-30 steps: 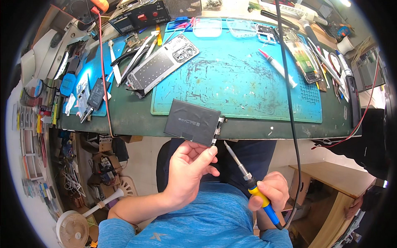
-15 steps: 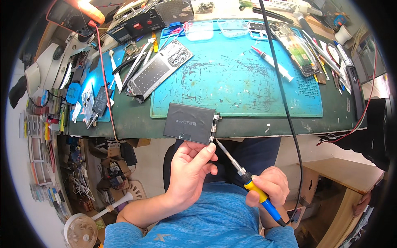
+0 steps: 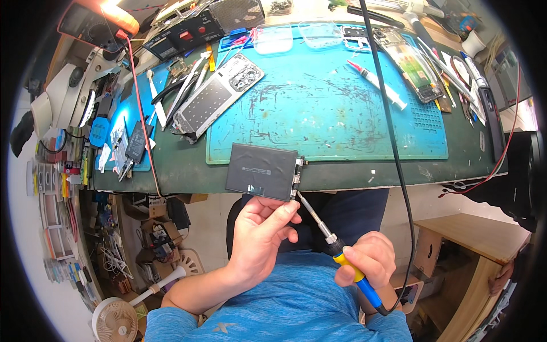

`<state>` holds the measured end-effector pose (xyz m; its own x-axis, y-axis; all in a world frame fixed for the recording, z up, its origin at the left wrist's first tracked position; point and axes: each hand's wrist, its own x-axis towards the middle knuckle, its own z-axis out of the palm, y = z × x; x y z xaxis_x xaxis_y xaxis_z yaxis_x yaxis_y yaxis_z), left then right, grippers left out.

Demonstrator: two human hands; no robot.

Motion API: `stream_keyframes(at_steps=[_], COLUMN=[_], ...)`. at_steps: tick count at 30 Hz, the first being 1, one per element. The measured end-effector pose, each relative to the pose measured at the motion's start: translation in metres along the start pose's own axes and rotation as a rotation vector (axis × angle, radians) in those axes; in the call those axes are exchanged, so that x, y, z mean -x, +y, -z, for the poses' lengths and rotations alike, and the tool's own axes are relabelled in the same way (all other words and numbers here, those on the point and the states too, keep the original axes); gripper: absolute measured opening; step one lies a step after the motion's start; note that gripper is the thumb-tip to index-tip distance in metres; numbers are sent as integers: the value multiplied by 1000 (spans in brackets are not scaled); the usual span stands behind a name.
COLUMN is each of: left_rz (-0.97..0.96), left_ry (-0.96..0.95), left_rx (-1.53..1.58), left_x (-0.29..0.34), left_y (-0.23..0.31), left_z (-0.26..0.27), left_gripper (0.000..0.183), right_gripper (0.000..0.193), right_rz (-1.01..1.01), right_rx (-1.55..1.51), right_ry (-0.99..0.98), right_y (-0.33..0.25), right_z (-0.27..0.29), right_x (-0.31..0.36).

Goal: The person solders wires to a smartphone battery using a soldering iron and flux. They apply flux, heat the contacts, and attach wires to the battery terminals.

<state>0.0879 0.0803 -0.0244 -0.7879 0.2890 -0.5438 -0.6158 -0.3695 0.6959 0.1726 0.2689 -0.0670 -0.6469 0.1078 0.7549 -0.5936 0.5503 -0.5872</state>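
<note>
A flat black phone battery (image 3: pixel 261 170) is pinched by its lower right corner in my left hand (image 3: pixel 263 231), raised at the bench's front edge. Along the battery's right side runs a narrow strip of metal tabs and a small connector (image 3: pixel 297 178). My right hand (image 3: pixel 371 259) grips a soldering iron (image 3: pixel 358 275) by its yellow and blue handle. Its tip points up and left, at the lower end of the strip; whether it touches cannot be made out. The iron's black cable (image 3: pixel 393 142) crosses the view from the top and loops down to the handle.
A blue work mat (image 3: pixel 319 137) covers much of the dark bench. On it lie a phone back housing (image 3: pixel 219 97), a syringe (image 3: pixel 378 85) and two clear plastic trays (image 3: pixel 273 41). An opened phone (image 3: pixel 413 71) rests at right, near several tools. A multimeter (image 3: pixel 91 28) stands far left.
The view has shifted slightly. Both hands keep their holds, and the iron's tip stays close by the lower end of the battery's tab strip.
</note>
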Motion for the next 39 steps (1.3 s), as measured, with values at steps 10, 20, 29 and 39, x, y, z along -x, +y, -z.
stream_keyframes(at_steps=[10, 20, 29, 39], left_rz=[-35, -44, -63, -63], left_ry=[1, 3, 1, 16], left_rx=[13, 9, 16, 6], left_x=[-2, -2, -2, -2], left_y=[-5, -5, -7, -8], left_z=[0, -1, -1, -2], left_gripper=[13, 13, 13, 14], right_gripper=[19, 20, 19, 19], right_rz=[8, -21, -35, -35], right_rx=[5, 0, 1, 7], right_ry=[6, -6, -3, 5], right_y=[0, 1, 0, 0], right_z=[-3, -4, -6, -7], right_x=[0, 3, 5, 4])
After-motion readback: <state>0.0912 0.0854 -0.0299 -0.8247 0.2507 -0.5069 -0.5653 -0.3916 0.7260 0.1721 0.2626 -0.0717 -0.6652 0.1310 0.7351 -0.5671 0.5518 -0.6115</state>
